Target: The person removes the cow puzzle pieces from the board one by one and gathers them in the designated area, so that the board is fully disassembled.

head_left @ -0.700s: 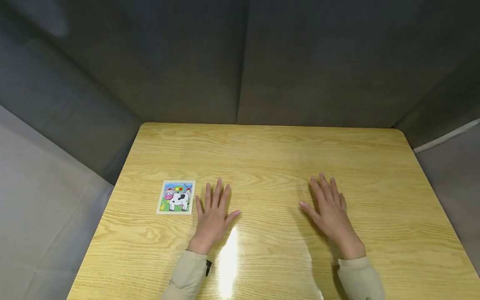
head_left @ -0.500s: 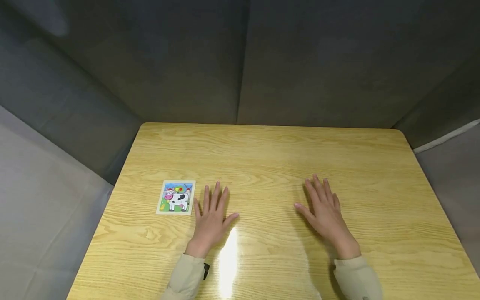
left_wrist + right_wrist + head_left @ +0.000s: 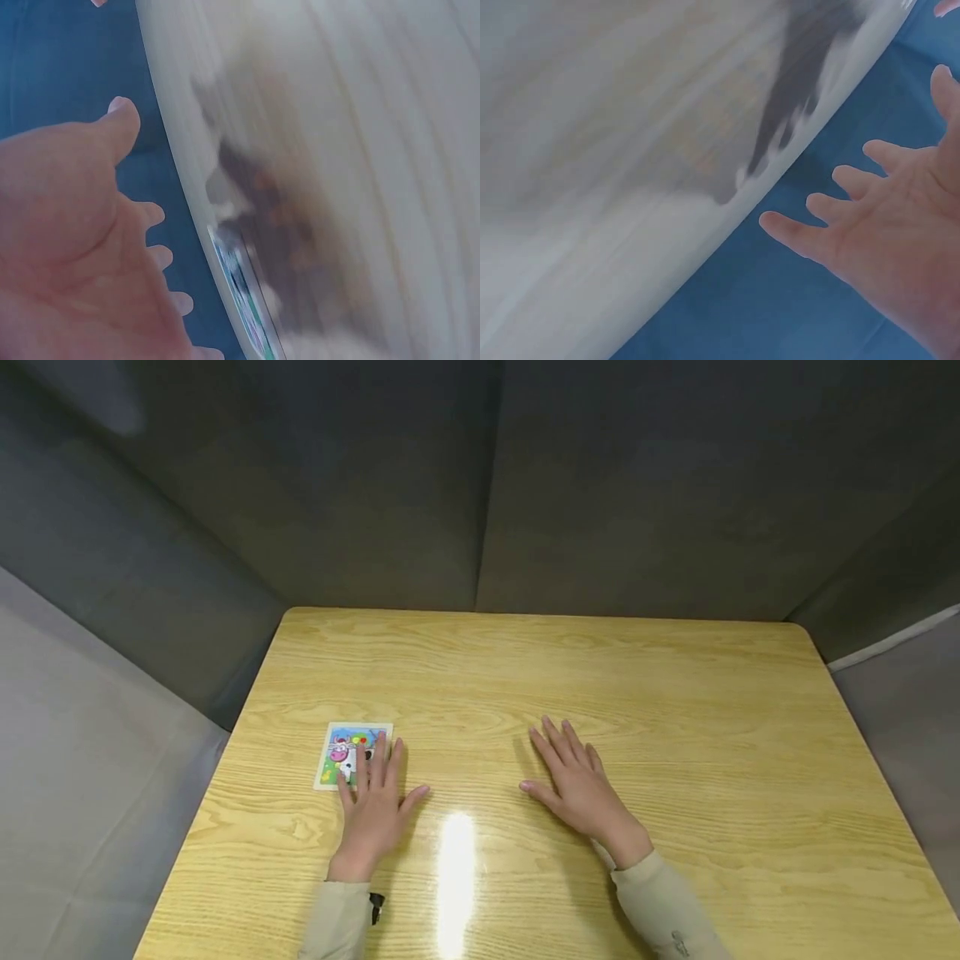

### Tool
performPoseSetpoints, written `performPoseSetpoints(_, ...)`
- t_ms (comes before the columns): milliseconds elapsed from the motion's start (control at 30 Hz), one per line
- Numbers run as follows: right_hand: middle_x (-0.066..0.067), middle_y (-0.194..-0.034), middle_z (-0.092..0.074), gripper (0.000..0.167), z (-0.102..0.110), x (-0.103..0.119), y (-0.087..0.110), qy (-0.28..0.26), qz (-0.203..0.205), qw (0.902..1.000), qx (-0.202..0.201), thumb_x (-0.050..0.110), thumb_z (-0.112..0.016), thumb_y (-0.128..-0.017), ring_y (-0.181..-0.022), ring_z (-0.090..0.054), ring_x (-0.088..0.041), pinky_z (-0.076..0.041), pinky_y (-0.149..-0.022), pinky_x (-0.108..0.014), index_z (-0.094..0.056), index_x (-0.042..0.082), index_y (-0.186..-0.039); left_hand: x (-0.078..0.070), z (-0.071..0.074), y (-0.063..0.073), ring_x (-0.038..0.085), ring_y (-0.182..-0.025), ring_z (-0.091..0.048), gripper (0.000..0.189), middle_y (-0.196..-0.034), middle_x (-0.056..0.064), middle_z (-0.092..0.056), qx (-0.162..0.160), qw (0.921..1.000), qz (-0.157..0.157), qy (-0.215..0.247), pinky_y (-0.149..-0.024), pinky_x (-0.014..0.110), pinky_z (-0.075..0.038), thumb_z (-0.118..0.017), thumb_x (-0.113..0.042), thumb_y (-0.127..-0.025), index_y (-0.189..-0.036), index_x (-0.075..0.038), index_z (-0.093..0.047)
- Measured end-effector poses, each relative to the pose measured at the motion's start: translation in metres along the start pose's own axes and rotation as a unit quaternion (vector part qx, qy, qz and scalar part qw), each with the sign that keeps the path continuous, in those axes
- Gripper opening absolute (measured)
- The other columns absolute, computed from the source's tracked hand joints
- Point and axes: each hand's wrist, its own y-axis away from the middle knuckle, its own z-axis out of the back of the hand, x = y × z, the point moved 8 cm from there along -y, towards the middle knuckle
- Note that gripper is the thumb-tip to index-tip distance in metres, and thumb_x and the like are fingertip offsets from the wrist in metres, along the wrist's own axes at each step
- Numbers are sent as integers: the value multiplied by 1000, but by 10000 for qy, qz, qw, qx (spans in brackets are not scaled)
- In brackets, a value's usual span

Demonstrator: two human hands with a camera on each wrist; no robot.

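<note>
"At our left grip (image 3: 375,810), are we holding anything?"

"No, it's spreading wide, and so is our right grip (image 3: 581,791), drifting inward. We're moving the left over the cow picture (image 3: 345,755) on the counter (image 3: 480,677), probably bringing it within reach."

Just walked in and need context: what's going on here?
A person's left hand is spread over a square cow picture, hiding part of it in the head view. The picture lies flat on a wooden table. The right hand is open over the wood, well to the picture's right. Neither is gripping anything.
</note>
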Motion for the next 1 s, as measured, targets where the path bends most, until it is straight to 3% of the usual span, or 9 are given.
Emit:
performPoseSetpoints(333, -14, -163, -12, 77, -28, 62, -35, 59, 893, 9951, 413, 48, -54, -98, -148, -6, -39, -15, -108, -71, -23, 11, -157, 50, 20, 5, 43, -145, 15, 78, -163, 16, 7, -8, 9983, 568, 152, -103, 75, 11, -48, -48, -101, -159, -11, -10)
performPoseSetpoints(633, -8, -164, -7, 77, -61, 114, -64, 339, 1299, 9865, 937, 53, -50, -98, -149, -2, -32, -15, -112, -64, -20, 15, -158, 90, 31, 7, 46, -143, 19, 82, -162, 18, 14, 244, 9953, 930, 132, -99, 78, 13, -43, -52, -102, -158, -8, -3)
performPoseSetpoints(1000, -3, -164, -11, 76, -103, 152, -80, 644, 1401, 9758, 1548, 57, -49, -96, -150, -5, -27, -16, -114, -60, -25, 20, -157, 104, 26, 10, 47, -141, 23, 84, -162, 16, 12, 656, 9903, 1165, 371, -97, 77, 17, -39, -53, -102, -157, -5, 3)
